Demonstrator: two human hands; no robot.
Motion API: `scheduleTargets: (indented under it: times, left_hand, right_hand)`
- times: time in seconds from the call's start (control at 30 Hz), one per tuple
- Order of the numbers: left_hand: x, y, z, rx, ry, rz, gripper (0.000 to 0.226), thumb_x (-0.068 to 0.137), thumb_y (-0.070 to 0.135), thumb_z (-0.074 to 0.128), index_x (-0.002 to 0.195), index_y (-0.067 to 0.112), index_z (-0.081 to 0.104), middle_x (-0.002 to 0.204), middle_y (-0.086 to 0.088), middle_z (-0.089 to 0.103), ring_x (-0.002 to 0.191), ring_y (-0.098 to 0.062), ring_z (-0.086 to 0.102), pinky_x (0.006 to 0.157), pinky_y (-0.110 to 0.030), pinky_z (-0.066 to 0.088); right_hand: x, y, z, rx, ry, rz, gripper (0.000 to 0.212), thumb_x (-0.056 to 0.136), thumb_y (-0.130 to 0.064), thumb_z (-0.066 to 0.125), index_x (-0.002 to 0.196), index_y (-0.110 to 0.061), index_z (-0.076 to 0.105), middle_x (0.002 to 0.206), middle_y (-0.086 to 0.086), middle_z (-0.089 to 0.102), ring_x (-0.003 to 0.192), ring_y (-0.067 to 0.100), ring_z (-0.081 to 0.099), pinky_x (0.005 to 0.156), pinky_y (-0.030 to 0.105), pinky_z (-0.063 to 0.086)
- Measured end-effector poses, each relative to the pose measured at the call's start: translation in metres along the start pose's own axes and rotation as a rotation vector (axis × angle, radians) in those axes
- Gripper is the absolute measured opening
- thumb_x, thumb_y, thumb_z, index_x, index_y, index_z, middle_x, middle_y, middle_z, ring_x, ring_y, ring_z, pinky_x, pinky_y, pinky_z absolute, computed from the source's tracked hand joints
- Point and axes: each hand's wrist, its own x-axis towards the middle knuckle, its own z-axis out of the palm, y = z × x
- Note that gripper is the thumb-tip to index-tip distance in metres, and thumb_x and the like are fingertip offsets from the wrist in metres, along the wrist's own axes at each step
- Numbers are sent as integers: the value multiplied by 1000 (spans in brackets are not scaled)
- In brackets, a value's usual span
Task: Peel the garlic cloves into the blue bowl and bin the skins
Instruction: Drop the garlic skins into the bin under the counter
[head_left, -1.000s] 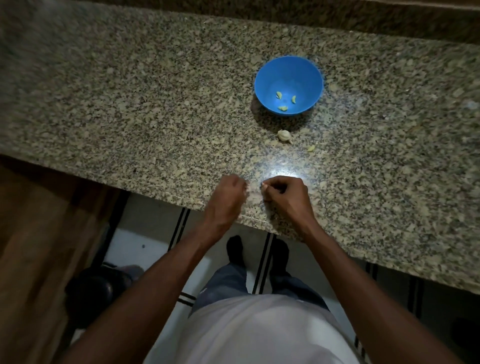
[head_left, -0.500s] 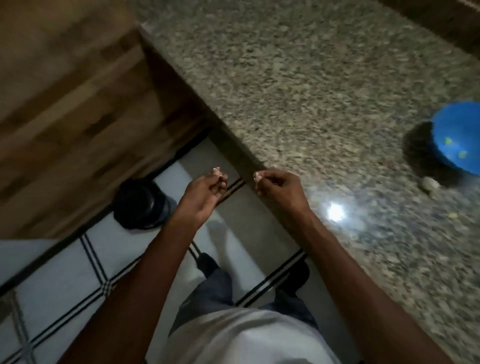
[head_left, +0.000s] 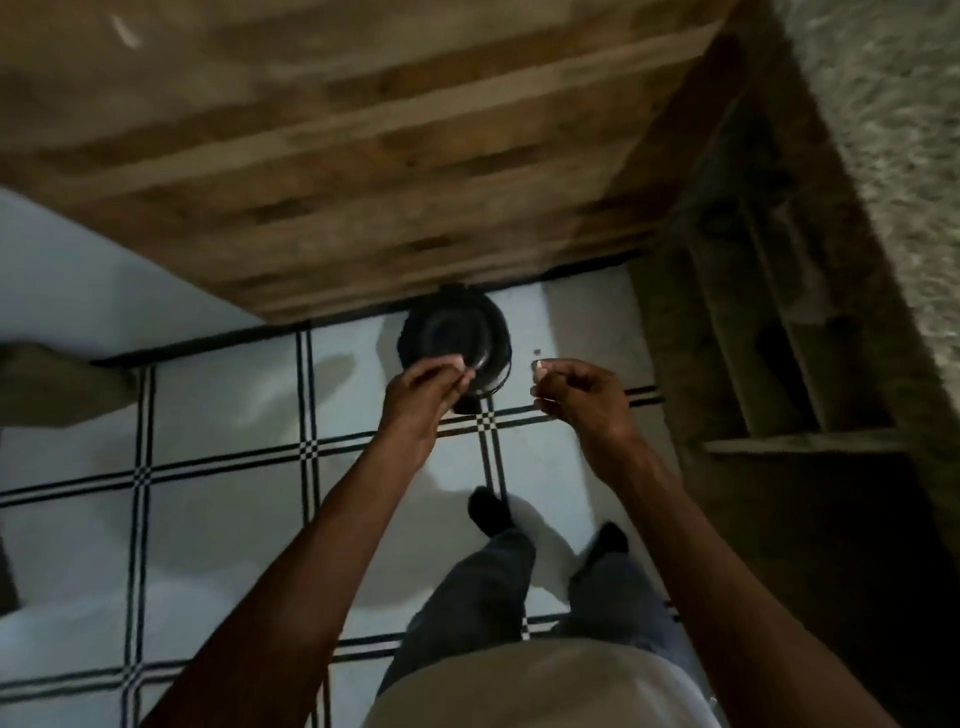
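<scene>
Left hand (head_left: 421, 387) fingers pinched together over the black bin (head_left: 457, 345), contents not discernible. Right hand (head_left: 576, 392) fingers clamp a pale garlic skin (head_left: 538, 369) just beside the bin's right rim. Step: binning skins. Next: shift right hand over the bin, release.

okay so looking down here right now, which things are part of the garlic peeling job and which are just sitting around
Part of the job:
left hand, fingers pinched over the bin
right hand, pinching a small pale scrap
black bin on the floor

Just there:
wooden cabinet
tiled floor
granite counter
wooden shelf frame
</scene>
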Motion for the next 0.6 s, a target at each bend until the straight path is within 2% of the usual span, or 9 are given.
scheduleTargets:
  times: [0.1,0.27,0.33,0.43,0.53,0.6]
  left_hand:
    - [25,14,-33,-7,79,-9,10,95,-7,67,101,-1,73,100,-15,76,84,-18,79,76,-19,60]
    - [57,25,-64,1,206,-50,18,97,0,67,114,-3,71,112,-17,75,94,-19,78,77,-18,59]
    - [71,24,-72,59,208,-49,21,98,0,66,118,-4,69,115,-15,73,100,-21,75,80,-20,60]
    - [99,20,-83,134,276,-83,24,93,2,72,117,1,71,116,-17,73,106,-28,73,93,-32,59]
    - [135,12,-93,91,290,-127,19,94,0,71,113,-1,71,113,-21,74,104,-30,74,91,-31,60]
    - [158,4,-101,80,287,-150,12,95,-3,69,107,-1,71,111,-23,73,102,-31,73,86,-25,61]
  right_hand:
    - [25,0,37,-32,-32,21,12,98,0,68,96,-8,77,96,9,77,86,19,73,81,32,64]
    - [69,8,80,-86,-52,57,9,96,-10,74,103,-6,78,105,17,77,99,33,75,93,46,63]
    - [89,13,94,-111,-66,78,8,96,-12,74,102,-9,78,106,18,78,103,36,75,94,48,62]
    - [123,22,113,-129,-56,121,8,95,-13,76,101,-8,78,103,17,79,98,35,77,90,45,63]
    - [161,39,129,-182,-60,167,19,95,-13,76,110,-1,76,103,16,79,92,30,78,85,39,63]
    - [183,54,138,-234,-70,187,20,95,-14,77,110,0,77,101,16,79,92,29,78,89,46,63]
